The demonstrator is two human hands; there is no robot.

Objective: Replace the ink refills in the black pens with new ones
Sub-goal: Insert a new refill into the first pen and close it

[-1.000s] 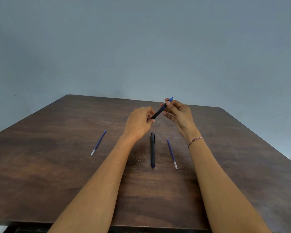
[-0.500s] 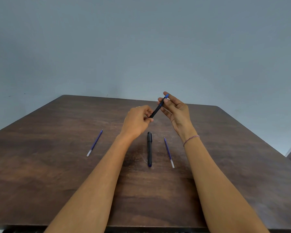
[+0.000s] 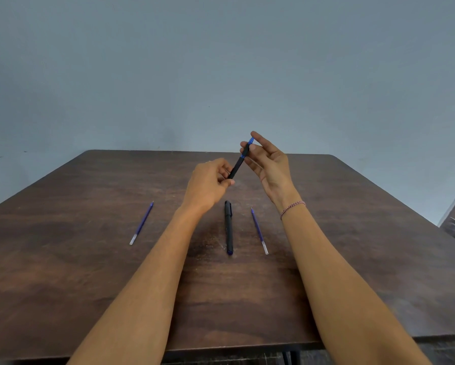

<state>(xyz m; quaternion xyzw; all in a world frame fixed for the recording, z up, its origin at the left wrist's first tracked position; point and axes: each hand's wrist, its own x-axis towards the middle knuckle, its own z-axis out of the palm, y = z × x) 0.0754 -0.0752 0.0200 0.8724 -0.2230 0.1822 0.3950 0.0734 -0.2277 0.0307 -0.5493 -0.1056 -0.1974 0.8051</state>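
Soft even light, faint shadows, sharp centre, wide-angle bending at the edges

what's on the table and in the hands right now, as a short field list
surface: dark wooden table
held pen: black pen with blue end, raised and tilted
left hand: grips the pen's lower end
right hand: fingers at the pen's blue upper end
lying pen: second black pen, between the forearms
left refill: blue, flat, apart from the pens
right refill: blue, beside the lying pen
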